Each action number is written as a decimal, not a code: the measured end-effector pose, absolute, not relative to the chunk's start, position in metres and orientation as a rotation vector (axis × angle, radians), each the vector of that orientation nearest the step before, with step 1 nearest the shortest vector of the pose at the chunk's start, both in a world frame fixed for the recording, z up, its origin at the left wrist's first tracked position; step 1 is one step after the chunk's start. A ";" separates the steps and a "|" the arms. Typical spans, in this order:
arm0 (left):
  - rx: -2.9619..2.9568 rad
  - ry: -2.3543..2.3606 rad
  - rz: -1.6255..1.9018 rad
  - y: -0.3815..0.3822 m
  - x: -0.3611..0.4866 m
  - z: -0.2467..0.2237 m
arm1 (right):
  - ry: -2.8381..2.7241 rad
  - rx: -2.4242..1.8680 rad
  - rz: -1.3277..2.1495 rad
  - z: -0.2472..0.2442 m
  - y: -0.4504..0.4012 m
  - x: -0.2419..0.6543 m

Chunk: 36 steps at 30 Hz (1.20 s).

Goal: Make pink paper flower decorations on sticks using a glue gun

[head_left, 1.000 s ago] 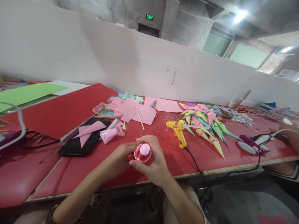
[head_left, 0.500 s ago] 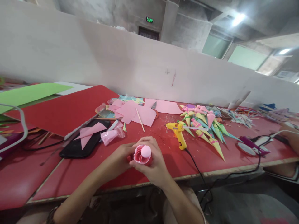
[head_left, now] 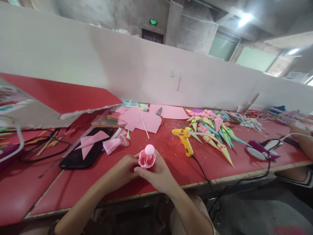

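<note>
Between both hands, over the table's front part, is a pink ruffled foam cup (head_left: 144, 162) with a pink ball (head_left: 149, 150) standing at its opening. My right hand (head_left: 158, 171) is closed round the cup's right side, the thumb across its front. My left hand (head_left: 127, 167) holds it from the left, its fingertips partly hidden behind the cup. A yellow glue gun (head_left: 186, 141) with a clear glue stick in its back lies to the right of my hands. Beyond it is a pile of small yellow, green, blue and pink foam cones (head_left: 220, 130).
Pink foam sheets (head_left: 151, 121), scissors (head_left: 159, 111) and a thin stick (head_left: 144, 126) lie behind my hands. At left are a black phone (head_left: 83, 156) and a raised red board (head_left: 85, 94). Another person's arm (head_left: 302, 138) is at the right edge, near cables.
The red board at left has tilted up, showing its pale underside, and the green sheet there has left view. The pink cup has tipped slightly, with the ball now higher above its rim.
</note>
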<state>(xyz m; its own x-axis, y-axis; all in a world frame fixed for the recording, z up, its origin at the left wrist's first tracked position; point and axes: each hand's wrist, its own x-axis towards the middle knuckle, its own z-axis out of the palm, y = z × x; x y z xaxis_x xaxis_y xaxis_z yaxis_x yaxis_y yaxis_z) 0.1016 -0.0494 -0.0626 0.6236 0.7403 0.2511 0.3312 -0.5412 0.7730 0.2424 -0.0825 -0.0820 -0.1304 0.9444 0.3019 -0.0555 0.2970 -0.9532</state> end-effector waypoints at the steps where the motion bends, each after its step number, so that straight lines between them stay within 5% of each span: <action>1: 2.151 0.821 0.720 -0.050 0.102 -0.062 | -1.402 -0.903 1.080 -0.082 -0.082 0.242; 18: 2.149 0.904 0.635 -0.048 0.098 -0.061 | -1.476 -0.954 0.983 -0.073 -0.081 0.248; 36: 1.763 0.846 0.592 -0.053 0.098 -0.052 | -1.207 -0.760 1.350 -0.062 -0.081 0.249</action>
